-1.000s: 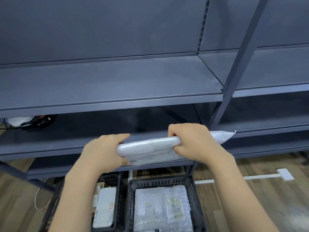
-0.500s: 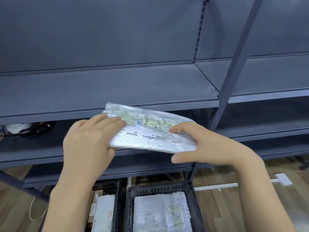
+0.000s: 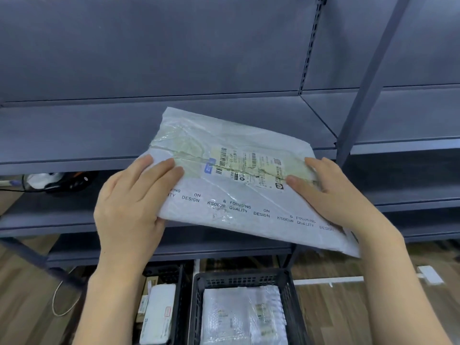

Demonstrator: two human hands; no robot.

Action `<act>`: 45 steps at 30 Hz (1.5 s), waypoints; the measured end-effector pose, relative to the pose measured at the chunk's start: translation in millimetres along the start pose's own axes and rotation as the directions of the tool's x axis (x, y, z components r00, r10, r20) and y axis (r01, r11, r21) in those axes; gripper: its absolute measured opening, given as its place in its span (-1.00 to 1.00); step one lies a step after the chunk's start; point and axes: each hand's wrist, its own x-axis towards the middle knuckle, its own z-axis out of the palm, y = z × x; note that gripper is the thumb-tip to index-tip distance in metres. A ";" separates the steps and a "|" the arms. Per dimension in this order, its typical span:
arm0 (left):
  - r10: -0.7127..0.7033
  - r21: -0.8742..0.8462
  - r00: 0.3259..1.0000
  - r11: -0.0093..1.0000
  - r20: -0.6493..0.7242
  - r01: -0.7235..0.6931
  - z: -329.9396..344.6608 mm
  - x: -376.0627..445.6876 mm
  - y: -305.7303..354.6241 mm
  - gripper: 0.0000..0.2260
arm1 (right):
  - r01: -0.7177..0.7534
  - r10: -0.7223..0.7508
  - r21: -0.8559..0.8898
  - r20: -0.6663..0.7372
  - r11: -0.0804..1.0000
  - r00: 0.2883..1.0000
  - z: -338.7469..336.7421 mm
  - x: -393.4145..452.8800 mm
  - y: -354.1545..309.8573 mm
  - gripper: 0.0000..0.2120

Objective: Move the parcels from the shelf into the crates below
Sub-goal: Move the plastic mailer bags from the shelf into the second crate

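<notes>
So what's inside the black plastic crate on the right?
The black plastic crate holds a bubble-wrapped parcel with small labels; anything beneath it is hidden.

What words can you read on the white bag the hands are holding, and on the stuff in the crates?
White mailer bag: "K'SOEUR", "FOCUSING ON QUALITY DESIGN", repeated in rows.
Shipping label on the bag: barcodes and print, too small to read.
Parcels in the left crate and right crate: labels too blurred to read.

Glossy plastic parcel (image 3: 239, 195), matt metal shelf (image 3: 99, 130).
</notes>
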 end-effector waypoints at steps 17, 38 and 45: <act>0.038 -0.068 0.999 0.997 0.007 -0.038 -3.6 -19.6 -37.0 -0.77 | 0.108 -0.086 -0.139 0.160 0.984 0.983 -10.3 44.6 -21.3 -0.27; 0.154 0.018 0.960 0.988 -0.232 -0.154 21.2 -10.4 -34.0 -0.71 | -0.029 0.001 0.131 0.211 0.991 0.978 18.8 60.4 -0.4 -0.31; 0.031 0.020 0.994 0.999 -0.107 -0.029 40.2 -5.0 -39.3 -0.65 | -0.151 0.110 0.182 0.221 0.972 0.969 19.3 61.1 13.4 -0.23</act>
